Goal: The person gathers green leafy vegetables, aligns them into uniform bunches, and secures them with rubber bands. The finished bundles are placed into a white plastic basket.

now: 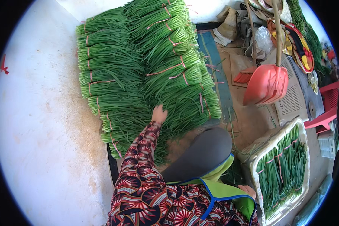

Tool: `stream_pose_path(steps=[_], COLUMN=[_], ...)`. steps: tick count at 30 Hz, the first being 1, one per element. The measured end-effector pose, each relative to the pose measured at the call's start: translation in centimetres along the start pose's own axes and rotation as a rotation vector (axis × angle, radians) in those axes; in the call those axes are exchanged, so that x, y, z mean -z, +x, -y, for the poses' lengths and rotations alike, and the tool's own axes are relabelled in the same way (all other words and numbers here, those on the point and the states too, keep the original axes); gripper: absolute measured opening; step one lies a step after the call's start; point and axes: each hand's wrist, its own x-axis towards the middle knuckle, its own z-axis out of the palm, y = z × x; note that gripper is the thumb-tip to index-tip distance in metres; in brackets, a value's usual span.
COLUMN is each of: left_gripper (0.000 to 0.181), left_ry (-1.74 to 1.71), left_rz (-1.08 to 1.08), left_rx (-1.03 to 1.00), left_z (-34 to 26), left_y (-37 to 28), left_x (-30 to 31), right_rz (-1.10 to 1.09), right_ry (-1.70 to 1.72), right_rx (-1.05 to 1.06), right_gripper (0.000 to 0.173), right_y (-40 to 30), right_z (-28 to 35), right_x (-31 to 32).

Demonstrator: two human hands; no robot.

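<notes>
Bundles of green garlic chives (113, 67) tied with pink bands are stacked in two columns along the white wall, their leaf tips meeting in the middle. My left hand (159, 113) rests on the leaves near the lower part of that seam; its fingers are partly hidden and blurred. At the lower right, my right hand (247, 191) lies beside the left rim of a white plastic crate (254, 166). Only part of that hand shows past the green apron, so its grip is unclear. More tied chive bundles (282, 169) lie inside the crate.
A red plastic dustpan (267, 84) and a red broom (243, 75) stand right of the stack. Behind them are a beige slatted crate (292, 93), a red plastic chair (325, 110), sacks (227, 25) and a clear plastic bag (264, 39). A blue-green mat (214, 62) edges the stack.
</notes>
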Motion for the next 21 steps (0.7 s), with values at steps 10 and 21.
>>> stream_pose_path(steps=[10, 21], left_gripper=[0.097, 0.106], left_ry=[0.216, 0.318], left_rz=[0.078, 0.297], left_rx=[-0.284, -0.361], left_z=[-16.9, -16.5], left_y=[25.0, 28.4], left_x=[0.8, 2.0], right_rz=[0.235, 0.171], right_ry=[-0.025, -0.054], right_rx=[-0.09, -0.177], right_gripper=[0.031, 0.021], right_y=[1.5, 3.4], right_z=[-0.1, 0.9], right_x=[-3.0, -4.6])
